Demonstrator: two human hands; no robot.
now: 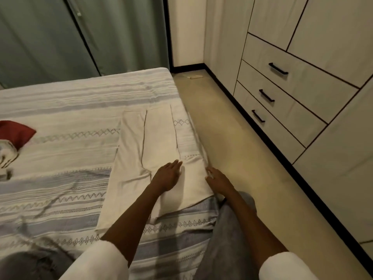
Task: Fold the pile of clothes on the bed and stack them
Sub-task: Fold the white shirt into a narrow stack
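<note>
My white sleeves (105, 257) fill the bottom of the view, and beyond them both forearms reach out over the bed (60, 110). The cream trousers (153, 138) lie flat along the bed's right edge, near its far right corner, legs pointing away from me, the waist end closest.

What worries me is that edge. The cloth by my right hand (219, 181) sits right at the drop to the floor (232, 138), so a careless sweep or a fold pulled toward that side could, I think, drag it off. The light fabric may also slide on the bedspread and leave the legs misaligned when I fold.

My left hand (166, 174) lies flat on the trousers near the crotch, fingers straight and together, pressing rather than gripping. My right hand is loosely open at the trousers' right edge, fingertips touching or just beside it; I cannot tell whether it pinches anything.

The other clothes (14, 136), red and patterned, wait at the bed's left edge.
</note>
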